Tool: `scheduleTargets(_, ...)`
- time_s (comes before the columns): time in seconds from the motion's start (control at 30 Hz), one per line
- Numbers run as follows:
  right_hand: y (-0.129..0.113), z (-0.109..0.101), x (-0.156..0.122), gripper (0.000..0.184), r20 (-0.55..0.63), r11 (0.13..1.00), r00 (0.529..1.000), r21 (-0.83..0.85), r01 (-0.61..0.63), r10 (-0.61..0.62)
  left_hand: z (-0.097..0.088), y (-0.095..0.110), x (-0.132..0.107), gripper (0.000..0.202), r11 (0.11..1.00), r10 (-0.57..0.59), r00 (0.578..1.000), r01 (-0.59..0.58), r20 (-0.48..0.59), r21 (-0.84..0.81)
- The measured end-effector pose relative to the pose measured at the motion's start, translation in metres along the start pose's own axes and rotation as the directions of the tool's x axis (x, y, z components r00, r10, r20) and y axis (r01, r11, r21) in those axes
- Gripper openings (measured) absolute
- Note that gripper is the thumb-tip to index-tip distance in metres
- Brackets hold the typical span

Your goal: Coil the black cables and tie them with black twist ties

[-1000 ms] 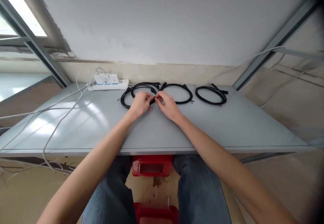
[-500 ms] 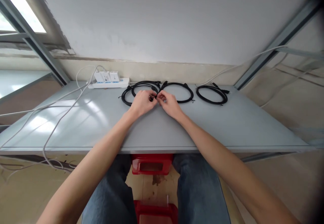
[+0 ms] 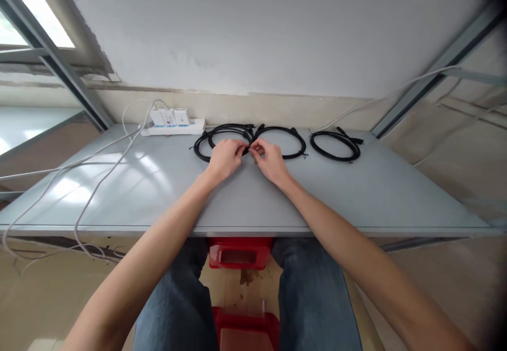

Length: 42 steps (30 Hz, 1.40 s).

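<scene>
Grey flat metal surface (image 3: pixel 277 203): black ring-shaped plastic-sheathed coil (image 3: pixel 197 153) lies flat, L of ctr. Long axis approx L–R; held end's direction hidden. Risk: weak pinch, coil could spring loose, or snag black oval plastic-sheathed cable (image 3: pixel 303 144) just R. Grip: L hand (image 3: pixel 227 159) apparently pinching coil's R edge; R hand (image 3: pixel 271 162) fingertips adjacent, can't tell if grasping.
</scene>
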State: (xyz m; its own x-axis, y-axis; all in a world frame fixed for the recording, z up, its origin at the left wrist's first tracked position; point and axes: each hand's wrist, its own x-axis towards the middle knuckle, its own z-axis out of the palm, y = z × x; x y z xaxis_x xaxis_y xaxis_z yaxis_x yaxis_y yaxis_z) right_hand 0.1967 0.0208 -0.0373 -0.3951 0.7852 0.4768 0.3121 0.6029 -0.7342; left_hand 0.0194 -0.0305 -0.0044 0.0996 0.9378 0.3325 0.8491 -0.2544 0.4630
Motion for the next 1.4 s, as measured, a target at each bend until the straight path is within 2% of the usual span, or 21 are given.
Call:
scheduleTargets(0.27,-0.001,0.0,-0.001,0.005,0.061,0.997,0.995,0.002,0.081,-0.081,0.002,0.005,-0.003,0.033,0.996,-0.073,0.993,0.078,-0.089,0.047)
scheduleTargets(0.5,0.0,0.001,0.001,0.005,0.079,0.997,0.994,0.022,0.079,-0.08,0.002,0.004,-0.003,0.031,0.996,-0.047,0.996,0.052,-0.075,0.069)
scheduleTargets(0.77,-0.001,0.001,0.0,0.008,0.024,0.991,0.991,0.024,0.13,-0.13,0.001,0.001,-0.002,0.03,0.99,0.012,0.999,-0.006,-0.041,0.143)
scheduleTargets(0.9,0.0,0.001,-0.002,0.012,-0.01,0.989,0.989,-0.007,0.149,-0.149,-0.001,0.0,-0.002,0.025,0.997,0.015,0.999,-0.012,-0.041,0.078)
scheduleTargets(1.1,-0.001,0.001,-0.004,0.01,0.002,0.982,0.984,-0.077,0.175,-0.176,0.0,-0.002,-0.001,0.02,0.999,-0.035,0.992,0.036,-0.12,0.007)
scheduleTargets(1.27,-0.004,-0.001,-0.005,0.013,0.047,0.958,0.963,-0.095,0.269,-0.266,0.001,-0.007,-0.001,0.023,0.996,-0.06,0.995,0.054,-0.075,-0.071)
scheduleTargets(1.4,0.001,0.0,-0.001,0.01,0.066,0.983,0.982,-0.019,0.18,-0.179,0.003,-0.01,0.001,0.024,0.988,-0.071,0.996,0.064,-0.046,-0.141)
